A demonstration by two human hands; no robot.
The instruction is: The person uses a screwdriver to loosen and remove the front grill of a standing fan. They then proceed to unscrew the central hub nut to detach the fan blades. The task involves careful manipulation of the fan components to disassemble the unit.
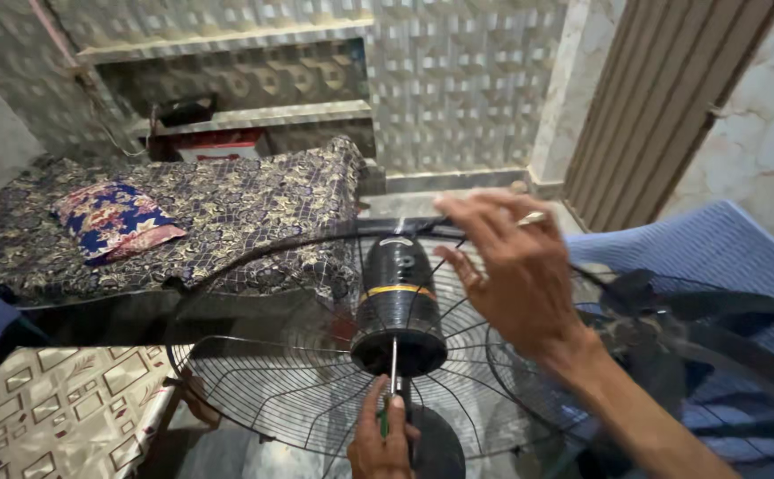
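A black fan motor housing (397, 302) with a yellow band stands at the centre of a round wire guard (254, 381). My left hand (381, 443) is at the bottom edge, closed on a screwdriver (393, 372) with a green handle. Its thin shaft points up to the lower end of the housing. My right hand (515, 270) reaches in from the right with fingers spread, just beside the upper part of the housing and near the guard's top rim. It holds nothing. A ring shows on one finger.
To the right, a second wire guard with dark fan blades (679, 328) lies on a blue plastic chair (724, 244). A bed with a patterned cover (227, 208) and a pillow (116, 222) is behind. A patterned cloth surface (50, 412) is at lower left.
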